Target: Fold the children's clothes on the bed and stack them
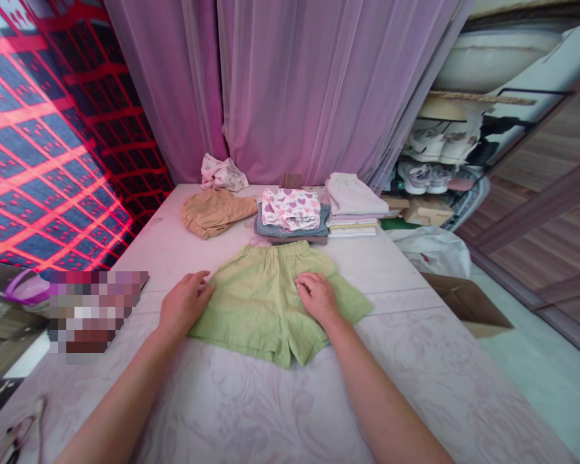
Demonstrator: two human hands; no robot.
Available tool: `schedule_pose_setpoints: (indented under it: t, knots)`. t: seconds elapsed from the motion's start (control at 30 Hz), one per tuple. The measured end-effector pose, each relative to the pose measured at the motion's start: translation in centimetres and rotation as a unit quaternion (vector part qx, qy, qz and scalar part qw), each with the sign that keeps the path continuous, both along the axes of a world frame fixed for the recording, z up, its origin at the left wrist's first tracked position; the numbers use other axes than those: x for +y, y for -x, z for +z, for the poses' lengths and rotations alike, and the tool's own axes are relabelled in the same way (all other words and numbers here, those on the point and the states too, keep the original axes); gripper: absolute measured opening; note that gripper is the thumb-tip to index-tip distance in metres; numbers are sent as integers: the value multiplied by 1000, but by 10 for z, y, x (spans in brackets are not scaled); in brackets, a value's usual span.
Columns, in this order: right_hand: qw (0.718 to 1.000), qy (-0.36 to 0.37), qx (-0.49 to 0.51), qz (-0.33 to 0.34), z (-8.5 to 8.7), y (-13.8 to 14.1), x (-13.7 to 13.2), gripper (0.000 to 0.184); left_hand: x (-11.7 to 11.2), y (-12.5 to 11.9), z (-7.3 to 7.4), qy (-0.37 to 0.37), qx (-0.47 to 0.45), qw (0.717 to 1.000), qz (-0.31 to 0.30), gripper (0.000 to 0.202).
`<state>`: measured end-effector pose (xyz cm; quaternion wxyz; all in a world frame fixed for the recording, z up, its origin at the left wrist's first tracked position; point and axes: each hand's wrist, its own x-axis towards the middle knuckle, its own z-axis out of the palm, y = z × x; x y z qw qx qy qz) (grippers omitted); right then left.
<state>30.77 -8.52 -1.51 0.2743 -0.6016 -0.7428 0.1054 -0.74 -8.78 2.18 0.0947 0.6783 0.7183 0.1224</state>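
Left hand (186, 303) and right hand (318, 298) both sit open and flat on green linen shorts (251, 316); folded pile (352, 206) behind looks done, tan shorts (217, 212) aren't stacked yet.

Left hand (186, 304) palm down, fingers flat and close together, right hand (318, 298) palm down, fingers slightly spread, neither hand closed, both wrists bare and low, left forearm (118, 403) and right forearm (384, 403) angled inward from the lower edge of view

Tan shorts (217, 212), folded clothes (355, 206), shelved sneakers (428, 145)
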Motion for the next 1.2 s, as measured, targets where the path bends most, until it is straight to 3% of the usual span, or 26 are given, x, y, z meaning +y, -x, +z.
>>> schedule_pose_setpoints:
  t: [0.13, 0.27, 0.37, 0.47, 0.63, 0.8, 0.9, 1.07, 1.2]
  knots:
    - [1000, 2, -3, -1, 0, 0, 0, 23, -18, -24, -6, -97, -6, 991, -95, 32]
    - [1000, -1, -2, -2, 3, 3, -4, 23, -26, -51, -14, -73, -33, 968, -236, 31]
    - [999, -32, -3, -13, 12, 10, -18, 22, -27, -61, -18, -52, -49, 959, -275, 32]
    - [999, -17, -35, -23, 26, 21, -38, 22, -18, -63, -12, -30, -56, 960, -274, 32]
    - [980, 163, -114, 8, 48, 38, -64, 34, 26, -79, 6, -19, -61, 972, -227, 30]
    - [966, 194, -168, 35, 49, 39, -68, 15, 83, -114, 12, -10, -8, 973, -230, 33]
    - [964, 202, -167, 41, 47, 36, -65, 8, 105, -132, 8, 17, 15, 973, -230, 35]
    - [965, 217, -139, 49, 45, 32, -63, 9, 116, -144, 4, 40, 34, 980, -192, 48]
    - [965, 233, -108, 59, 52, 25, -62, 10, 115, -144, 11, 60, 28, 986, -152, 41]
